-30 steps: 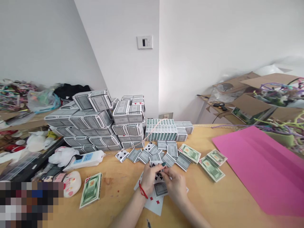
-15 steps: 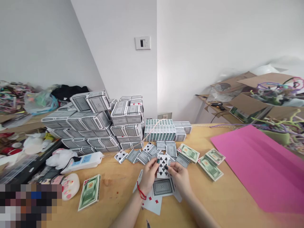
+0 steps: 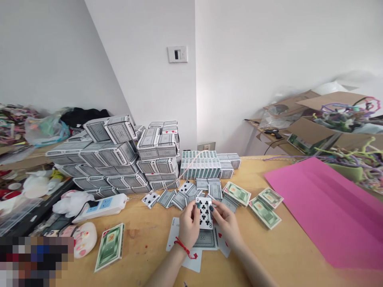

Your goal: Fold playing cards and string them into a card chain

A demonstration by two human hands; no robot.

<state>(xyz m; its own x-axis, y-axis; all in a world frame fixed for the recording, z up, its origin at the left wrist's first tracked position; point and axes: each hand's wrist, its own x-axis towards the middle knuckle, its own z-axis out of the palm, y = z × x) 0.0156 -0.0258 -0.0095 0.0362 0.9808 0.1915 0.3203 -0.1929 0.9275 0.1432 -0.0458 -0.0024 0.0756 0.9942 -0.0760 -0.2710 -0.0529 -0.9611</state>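
The left hand [image 3: 189,225] and right hand [image 3: 225,220] pinch a club card [image 3: 205,218] between them, one at each long edge, thumbs on the printed face and the other fingers curled at the sides or behind, where they are partly hidden. The card is above the near part of the table [image 3: 143,255], face up, over a face-down card [image 3: 207,240] with a diamond card [image 3: 191,263] poking out on its near side and a heart card [image 3: 223,245] by the right wrist. It looks very light, thin and springy, probably slick on both faces, so it should slide easily under a loose fingertip and take a lasting crease if pressed hard. The long edges seem the best hold, with thumbs opposite each other and fingers backing the sheet so that it bends evenly; the corners look weakest. Its right edge appears raised, though whether it is folded is too small to tell. Beyond the hands lie loose cards [image 3: 180,200], just in front of stacked card blocks [image 3: 107,159], with green boxes [image 3: 265,213] to the right, near a pink sheet [image 3: 317,211].
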